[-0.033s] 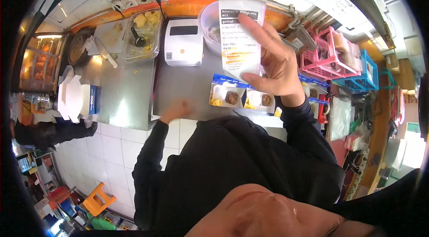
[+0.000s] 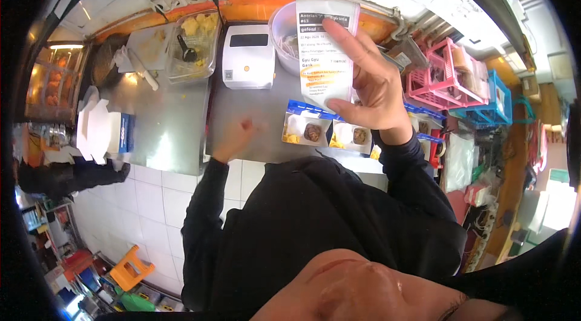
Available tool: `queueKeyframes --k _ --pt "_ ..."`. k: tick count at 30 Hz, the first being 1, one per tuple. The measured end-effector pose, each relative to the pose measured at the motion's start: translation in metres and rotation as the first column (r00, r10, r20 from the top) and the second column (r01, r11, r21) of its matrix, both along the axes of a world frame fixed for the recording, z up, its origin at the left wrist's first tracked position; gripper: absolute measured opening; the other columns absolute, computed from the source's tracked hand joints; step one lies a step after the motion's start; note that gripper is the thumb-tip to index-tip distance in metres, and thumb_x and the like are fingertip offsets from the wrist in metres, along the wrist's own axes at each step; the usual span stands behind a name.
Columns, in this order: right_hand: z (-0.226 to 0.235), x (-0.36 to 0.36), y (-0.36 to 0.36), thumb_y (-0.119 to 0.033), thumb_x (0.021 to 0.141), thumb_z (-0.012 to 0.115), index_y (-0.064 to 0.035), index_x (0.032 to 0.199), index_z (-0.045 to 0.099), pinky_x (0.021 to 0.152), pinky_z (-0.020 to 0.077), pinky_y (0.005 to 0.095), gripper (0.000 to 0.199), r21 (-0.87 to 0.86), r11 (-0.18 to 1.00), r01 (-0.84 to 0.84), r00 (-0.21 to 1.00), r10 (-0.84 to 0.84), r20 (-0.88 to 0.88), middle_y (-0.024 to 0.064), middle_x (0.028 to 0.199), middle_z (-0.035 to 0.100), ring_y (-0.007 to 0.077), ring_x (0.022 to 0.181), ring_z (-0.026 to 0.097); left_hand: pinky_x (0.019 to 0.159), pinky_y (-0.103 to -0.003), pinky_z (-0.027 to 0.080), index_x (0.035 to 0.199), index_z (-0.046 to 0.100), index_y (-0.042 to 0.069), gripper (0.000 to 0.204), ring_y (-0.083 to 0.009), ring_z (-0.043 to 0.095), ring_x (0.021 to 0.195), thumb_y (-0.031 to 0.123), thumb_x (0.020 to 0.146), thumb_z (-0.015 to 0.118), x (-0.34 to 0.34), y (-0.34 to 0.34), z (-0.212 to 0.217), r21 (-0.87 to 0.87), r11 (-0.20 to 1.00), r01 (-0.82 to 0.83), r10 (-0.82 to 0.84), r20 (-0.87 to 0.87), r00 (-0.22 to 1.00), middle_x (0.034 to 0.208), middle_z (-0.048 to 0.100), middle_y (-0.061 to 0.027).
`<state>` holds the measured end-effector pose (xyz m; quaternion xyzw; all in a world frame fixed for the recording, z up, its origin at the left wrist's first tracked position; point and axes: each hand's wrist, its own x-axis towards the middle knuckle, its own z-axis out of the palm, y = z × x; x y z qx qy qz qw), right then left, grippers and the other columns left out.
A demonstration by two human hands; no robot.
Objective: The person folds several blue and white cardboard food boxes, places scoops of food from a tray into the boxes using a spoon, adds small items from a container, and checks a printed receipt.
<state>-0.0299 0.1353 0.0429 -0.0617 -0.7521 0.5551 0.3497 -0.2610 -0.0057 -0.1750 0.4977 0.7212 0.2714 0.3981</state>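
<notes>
My right hand point(image 2: 378, 82) holds a printed paper receipt point(image 2: 324, 58) upright, pinched between thumb and fingers, with an orange highlighter mark across some lines. Below it on the steel counter stand open paper food boxes point(image 2: 307, 129), blue outside and white inside, holding brown meat and yellow pieces. My left hand point(image 2: 239, 137) is over the counter's front part, left of the boxes. Motion smears its fingers, so I cannot make out their shape. The nearest thing ahead of it is a white label printer point(image 2: 249, 58).
Behind the receipt is a clear round tub point(image 2: 284, 30). Left of the printer lie a plastic container of yellow food point(image 2: 196, 49) with a black utensil, and a white-handled knife point(image 2: 144, 70). Pink point(image 2: 439, 76) and blue baskets point(image 2: 497, 100) stand right. An orange stool point(image 2: 131, 268) is on the floor.
My left hand has shifted slightly up and away from the counter's front edge. The right hand and receipt stay in place.
</notes>
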Motion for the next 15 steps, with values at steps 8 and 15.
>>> queueKeyframes --k 8,15 --pt "-0.033 -0.053 0.050 0.008 0.067 0.066 -0.0046 0.126 0.049 0.070 0.0504 0.0228 0.063 0.143 0.983 -0.117 0.965 0.079 0.249 0.0154 0.143 0.027 0.0127 0.101 0.055 0.089 -0.036 0.046 0.131 0.037 0.003 0.045 -0.0219 0.057 0.102 0.024 0.093 0.047 0.050 0.091 0.114 0.403 0.573 -0.714 -0.169 0.910 0.378 0.119 0.054 -0.0131" --pt "-0.268 -0.114 0.248 -0.039 0.068 0.071 -0.0114 0.119 0.053 0.097 0.0342 0.0422 0.061 0.455 0.747 -0.484 0.551 -0.145 0.822 0.0151 0.118 0.054 0.0293 0.111 0.048 0.086 -0.042 0.046 0.139 0.024 0.013 0.054 -0.0232 0.053 0.098 0.018 0.091 0.048 0.038 0.039 0.042 0.122 0.381 -0.916 0.052 0.987 0.153 0.105 0.050 -0.0068"
